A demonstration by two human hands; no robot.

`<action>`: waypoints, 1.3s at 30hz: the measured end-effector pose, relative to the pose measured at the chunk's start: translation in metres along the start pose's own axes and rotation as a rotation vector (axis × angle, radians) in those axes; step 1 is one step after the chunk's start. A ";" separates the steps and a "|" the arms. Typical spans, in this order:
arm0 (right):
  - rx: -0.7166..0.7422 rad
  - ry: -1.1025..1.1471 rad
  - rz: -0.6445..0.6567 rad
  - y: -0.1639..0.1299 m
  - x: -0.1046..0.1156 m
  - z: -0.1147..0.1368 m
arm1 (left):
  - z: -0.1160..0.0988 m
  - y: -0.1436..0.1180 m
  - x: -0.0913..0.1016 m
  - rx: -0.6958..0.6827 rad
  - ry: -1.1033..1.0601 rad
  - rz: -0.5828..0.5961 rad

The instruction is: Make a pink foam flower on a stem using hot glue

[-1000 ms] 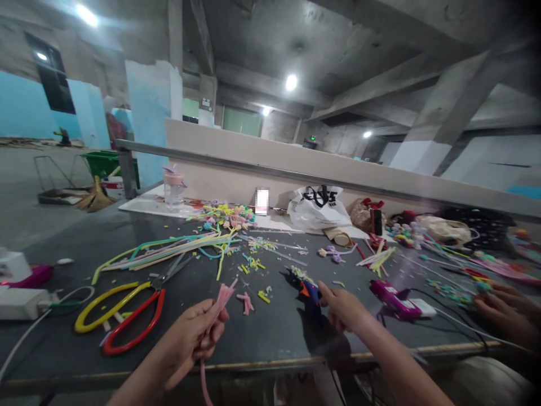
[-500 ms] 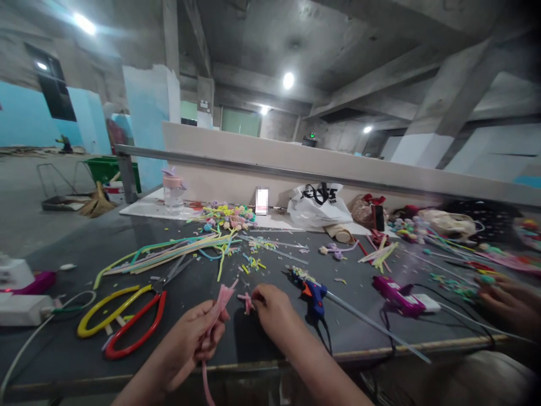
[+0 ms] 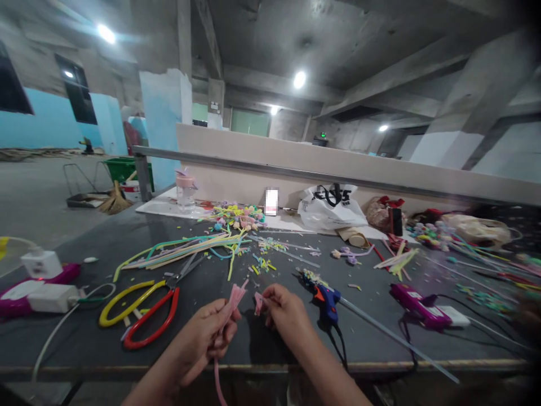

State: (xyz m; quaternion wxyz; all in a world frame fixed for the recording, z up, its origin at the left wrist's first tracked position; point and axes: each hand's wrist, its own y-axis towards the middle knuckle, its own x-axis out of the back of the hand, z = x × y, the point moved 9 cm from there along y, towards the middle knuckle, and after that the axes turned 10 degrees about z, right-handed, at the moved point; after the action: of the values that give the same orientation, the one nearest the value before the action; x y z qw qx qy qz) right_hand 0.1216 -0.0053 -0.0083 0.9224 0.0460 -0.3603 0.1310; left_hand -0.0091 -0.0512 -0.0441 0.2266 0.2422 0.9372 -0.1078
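Observation:
My left hand (image 3: 215, 332) is closed around a bundle of pink strips (image 3: 235, 298), their ends fanning out above the fist. One longer pink strand (image 3: 218, 383) hangs below it past the table edge. Just to the right, my right hand (image 3: 282, 310) pinches a small pink piece (image 3: 258, 304) between thumb and fingers, apart from the bundle. Scissors with one yellow and one red handle (image 3: 175, 304) lie left of my left hand. A blue glue gun (image 3: 327, 301) with a long clear glue stick (image 3: 393, 332) rests to the right of my right hand.
Colored strips (image 3: 177, 251) and a pile of small flowers (image 3: 240, 214) lie beyond my hands, with cut bits (image 3: 264, 264) around them. Purple power strips (image 3: 418, 307) with cords sit at both sides. A white bag (image 3: 327, 208) and a bottle (image 3: 185, 194) stand against the partition.
The view has turned slightly left, so things sit farther right. My right hand now has the small pink piece raised in its fingers. My left hand keeps its grip on the bundle.

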 end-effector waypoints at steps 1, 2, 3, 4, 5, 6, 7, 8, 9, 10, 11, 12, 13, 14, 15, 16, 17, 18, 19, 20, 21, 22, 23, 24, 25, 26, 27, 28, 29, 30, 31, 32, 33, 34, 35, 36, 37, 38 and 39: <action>-0.019 0.056 0.015 -0.003 -0.001 0.001 | 0.000 0.000 0.000 -0.002 0.010 -0.002; -0.031 0.106 0.029 -0.007 -0.001 0.003 | 0.000 0.000 0.000 0.002 0.019 -0.004; -0.025 0.130 0.036 -0.009 0.001 0.007 | 0.001 0.000 0.000 0.009 0.029 -0.006; 0.002 0.113 0.034 -0.012 0.004 0.013 | 0.002 0.000 0.000 0.019 0.037 -0.009; 0.049 0.049 0.025 -0.015 0.007 0.023 | 0.002 0.000 0.001 0.028 0.047 -0.014; 0.108 -0.055 0.017 -0.017 0.011 0.033 | 0.003 0.000 0.000 0.037 0.058 -0.018; 0.170 -0.170 0.014 -0.019 0.013 0.045 | 0.003 0.000 0.000 0.044 0.070 -0.017; 0.224 -0.281 0.022 -0.021 0.014 0.055 | 0.003 0.001 -0.001 0.046 0.082 -0.009; 0.268 -0.377 0.042 -0.023 0.012 0.063 | 0.002 0.001 -0.003 0.044 0.094 0.003; 0.302 -0.453 0.073 -0.024 0.010 0.069 | 0.002 0.002 -0.004 0.041 0.105 0.018; 0.332 -0.516 0.106 -0.025 0.006 0.075 | 0.002 0.002 -0.006 0.040 0.117 0.032; 0.361 -0.572 0.137 -0.026 0.003 0.080 | 0.002 0.003 -0.007 0.043 0.130 0.043; 0.386 -0.623 0.164 -0.027 0.000 0.085 | 0.003 0.003 -0.007 0.049 0.146 0.048; 0.406 -0.669 0.184 -0.028 -0.003 0.089 | 0.004 0.004 -0.007 0.059 0.161 0.048; 0.422 -0.709 0.200 -0.029 -0.006 0.093 | 0.005 0.004 -0.007 0.068 0.174 0.049; 0.434 -0.743 0.210 -0.029 -0.008 0.096 | 0.005 0.004 -0.007 0.069 0.181 0.050; 0.439 -0.772 0.216 -0.029 -0.010 0.099 | 0.005 0.005 -0.007 0.062 0.183 0.055; 0.440 -0.793 0.220 -0.029 -0.011 0.101 | 0.004 0.005 -0.007 0.052 0.181 0.061; 0.438 -0.808 0.224 -0.028 -0.012 0.102 | 0.004 0.005 -0.007 0.041 0.179 0.067; 0.434 -0.819 0.228 -0.028 -0.013 0.103 | 0.003 0.005 -0.007 0.034 0.180 0.071; 0.428 -0.827 0.231 -0.027 -0.013 0.104 | 0.003 0.004 -0.007 0.031 0.183 0.073; 0.422 -0.837 0.232 -0.026 -0.014 0.104 | 0.003 0.004 -0.007 0.033 0.186 0.073; 0.418 -0.849 0.233 -0.026 -0.014 0.104 | 0.003 0.004 -0.007 0.037 0.187 0.072; 0.415 -0.863 0.236 -0.025 -0.015 0.104 | 0.003 0.004 -0.007 0.044 0.188 0.069; 0.411 -0.877 0.241 -0.025 -0.016 0.104 | 0.003 0.003 -0.007 0.047 0.189 0.066; 0.408 -0.891 0.245 -0.025 -0.016 0.104 | 0.003 0.003 -0.007 0.050 0.192 0.065; 0.406 -0.902 0.250 -0.025 -0.016 0.104 | 0.002 0.003 -0.008 0.049 0.197 0.065; 0.404 -0.909 0.255 -0.025 -0.017 0.104 | 0.001 0.003 -0.008 0.047 0.205 0.065; 0.404 -0.910 0.258 -0.025 -0.017 0.104 | 0.001 0.003 -0.008 0.046 0.212 0.061; 0.407 -0.908 0.260 -0.025 -0.017 0.105 | 0.001 0.003 -0.008 0.047 0.220 0.054; 0.410 -0.905 0.261 -0.025 -0.017 0.105 | 0.001 0.003 -0.008 0.049 0.230 0.042; 0.412 -0.901 0.264 -0.025 -0.017 0.105 | 0.002 0.003 -0.007 0.053 0.246 0.026; 0.414 -0.895 0.268 -0.025 -0.017 0.105 | 0.002 0.003 -0.006 0.056 0.269 0.005; 0.416 -0.891 0.273 -0.025 -0.018 0.105 | 0.002 0.003 -0.004 0.059 0.297 -0.015; 0.416 -0.887 0.277 -0.025 -0.018 0.105 | 0.002 0.003 -0.004 0.058 0.325 -0.031; 0.415 -0.884 0.281 -0.025 -0.019 0.105 | 0.002 0.003 -0.003 0.055 0.348 -0.042; 0.413 -0.878 0.282 -0.025 -0.019 0.105 | 0.002 0.003 -0.003 0.055 0.365 -0.051; 0.409 -0.870 0.279 -0.025 -0.018 0.105 | 0.002 0.003 -0.003 0.055 0.375 -0.057; 0.407 -0.854 0.276 -0.025 -0.017 0.105 | 0.001 0.002 -0.003 0.050 0.386 -0.062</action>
State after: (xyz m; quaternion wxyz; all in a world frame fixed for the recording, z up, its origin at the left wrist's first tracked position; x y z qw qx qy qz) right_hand 0.0475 -0.0518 0.0574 0.6387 0.2268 -0.6759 0.2893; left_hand -0.0051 -0.0508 -0.0442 0.0329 0.2351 0.9673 -0.0896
